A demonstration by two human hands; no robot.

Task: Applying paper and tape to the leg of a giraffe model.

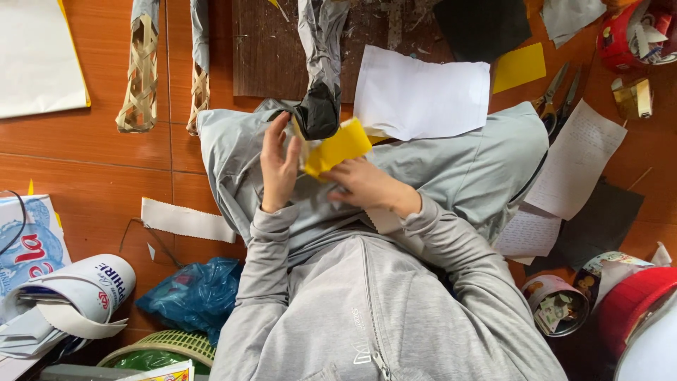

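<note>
From the head camera, looking straight down, the left hand [279,164] stands upright with its fingers curled around the near edge of a folded yellow paper [337,147], and the right hand [362,185] grips the same paper from below, fingers closed on its lower edge. The yellow paper sits between both hands, above the lap, which is covered by a grey cloth [465,166]. Just above the paper, touching its top edge, hangs a dark crumpled plastic wrap [321,106] (black at its lower end, silvery higher up). A white sheet [421,94] lies on the cloth just to the right of it. On the wooden floor [92,159] around the lap lie a pair of scissors [557,95], a handwritten page [578,159], a smaller yellow sheet [519,68], black paper [599,222], a blue plastic bag [192,293], two woven strips [143,70] and a white paper strip [185,220]. Grey sleeves [271,282] cover both arms.
</note>
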